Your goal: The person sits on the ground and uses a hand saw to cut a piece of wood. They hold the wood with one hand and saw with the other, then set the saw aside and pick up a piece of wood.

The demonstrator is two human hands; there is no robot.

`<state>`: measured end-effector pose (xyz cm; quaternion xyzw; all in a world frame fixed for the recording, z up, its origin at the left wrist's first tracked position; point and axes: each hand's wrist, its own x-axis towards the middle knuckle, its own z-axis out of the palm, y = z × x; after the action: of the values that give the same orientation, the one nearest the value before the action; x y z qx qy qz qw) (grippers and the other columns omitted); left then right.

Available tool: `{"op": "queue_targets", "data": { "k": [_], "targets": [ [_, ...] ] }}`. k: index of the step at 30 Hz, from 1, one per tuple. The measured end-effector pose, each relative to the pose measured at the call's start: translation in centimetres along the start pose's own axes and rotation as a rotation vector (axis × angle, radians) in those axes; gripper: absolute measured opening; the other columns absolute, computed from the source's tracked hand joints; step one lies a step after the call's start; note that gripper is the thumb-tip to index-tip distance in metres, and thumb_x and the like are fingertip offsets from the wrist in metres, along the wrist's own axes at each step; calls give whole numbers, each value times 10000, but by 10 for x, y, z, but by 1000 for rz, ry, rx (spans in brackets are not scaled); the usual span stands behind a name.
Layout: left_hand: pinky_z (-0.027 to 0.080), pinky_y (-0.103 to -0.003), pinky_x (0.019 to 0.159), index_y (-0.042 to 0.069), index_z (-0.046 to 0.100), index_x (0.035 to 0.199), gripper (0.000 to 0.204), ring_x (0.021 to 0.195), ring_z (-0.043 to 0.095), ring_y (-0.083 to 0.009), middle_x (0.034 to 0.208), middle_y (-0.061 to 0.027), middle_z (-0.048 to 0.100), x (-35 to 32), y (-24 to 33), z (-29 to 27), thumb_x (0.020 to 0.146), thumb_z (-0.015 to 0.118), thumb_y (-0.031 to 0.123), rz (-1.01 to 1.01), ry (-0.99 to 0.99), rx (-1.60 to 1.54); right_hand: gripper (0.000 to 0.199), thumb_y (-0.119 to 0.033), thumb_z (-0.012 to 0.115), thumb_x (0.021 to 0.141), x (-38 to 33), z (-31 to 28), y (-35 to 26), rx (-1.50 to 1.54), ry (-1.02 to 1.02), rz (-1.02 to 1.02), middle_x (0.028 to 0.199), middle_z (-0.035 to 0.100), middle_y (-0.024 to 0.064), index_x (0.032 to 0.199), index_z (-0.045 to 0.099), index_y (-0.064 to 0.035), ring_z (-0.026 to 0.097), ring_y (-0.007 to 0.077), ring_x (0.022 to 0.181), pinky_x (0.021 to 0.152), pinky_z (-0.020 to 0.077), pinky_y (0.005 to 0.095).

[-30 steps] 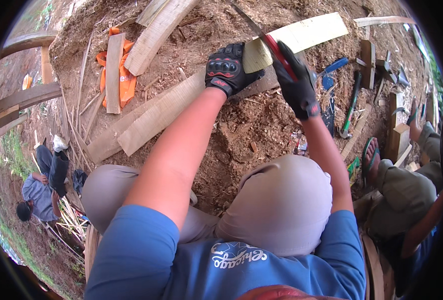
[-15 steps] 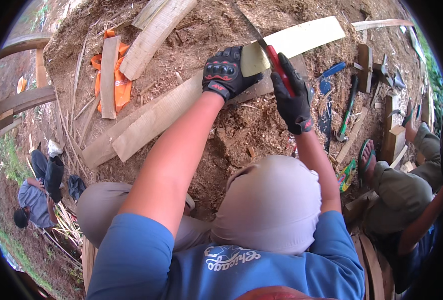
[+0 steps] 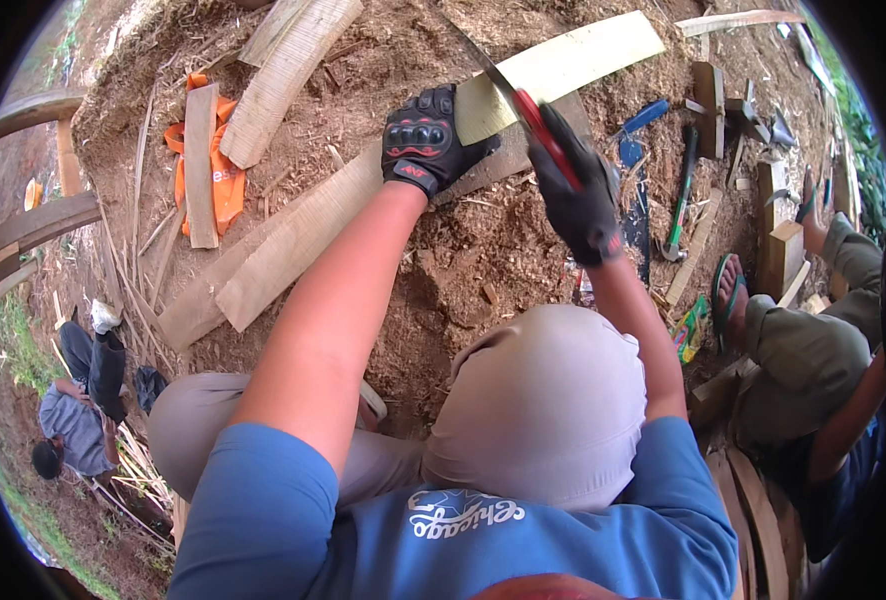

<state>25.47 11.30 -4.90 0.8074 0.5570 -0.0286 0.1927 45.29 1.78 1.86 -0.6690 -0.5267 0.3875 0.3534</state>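
Note:
Both of my hands wear black gloves with red trim. My left hand (image 3: pixel 428 140) is closed around the near left end of a pale, slightly curved board (image 3: pixel 573 62), holding it over other planks. In my right hand (image 3: pixel 575 190) is the red handle of a handsaw (image 3: pixel 541 135). Its long thin blade runs up and to the left across the board, just right of my left hand; the teeth are too small to make out. Under the board, a long plank (image 3: pixel 308 235) slants down to the left over sawdust.
Left of my hands, a short plank (image 3: pixel 200 165) lies on an orange bag (image 3: pixel 228 190). To the right are a blue-handled tool (image 3: pixel 646 117), a hammer (image 3: pixel 681 195) and wood blocks (image 3: pixel 708 110). A person (image 3: pixel 813 350) sits at the right; another (image 3: pixel 78 410) is far left.
My right hand and the saw have moved slightly down and left, partly with a small shift of the whole view. The left hand keeps its hold on the board.

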Motion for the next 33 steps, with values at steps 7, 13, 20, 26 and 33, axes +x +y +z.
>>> {"op": "queue_targets", "data": {
  "k": [7,13,20,26,33],
  "targets": [
    [503,-475,1124,94,558,1495,947,1306,635,-336,1428,-174,633,-13,-11,5,846,707,767,-87,37,12,518,-140,724,1009,-85,-29,20,-102,12,81,1420,676,244,1500,595,-37,683,348,1295,1081,532,445],
    [508,-466,1115,89,558,1483,935,1291,641,-330,1398,-177,640,-10,-9,9,849,712,760,-55,106,44,618,-123,755,957,-165,-64,79,-350,-41,-35,1423,687,211,1545,568,-85,720,341,1240,1015,578,429],
    [522,-487,1092,94,618,1425,890,1298,646,-332,1392,-166,666,8,-9,-1,832,727,750,-47,94,-23,502,-125,684,1039,-3,20,42,24,1,-182,1475,646,226,1524,576,-53,645,355,1346,1135,495,425],
    [510,-470,1126,120,602,1459,927,1337,630,-342,1434,-164,648,3,-17,-5,824,727,783,-86,-5,2,474,-167,713,1040,1,12,29,205,15,7,1423,696,190,1499,629,-85,670,279,1299,1105,508,396],
    [518,-493,1115,101,585,1471,776,1326,645,-354,1441,-187,651,-6,17,-46,928,660,650,-67,-273,44,472,-241,748,1011,-7,-14,11,138,52,62,1285,767,184,1465,682,-130,731,282,1180,1028,550,399]
  ]
}}
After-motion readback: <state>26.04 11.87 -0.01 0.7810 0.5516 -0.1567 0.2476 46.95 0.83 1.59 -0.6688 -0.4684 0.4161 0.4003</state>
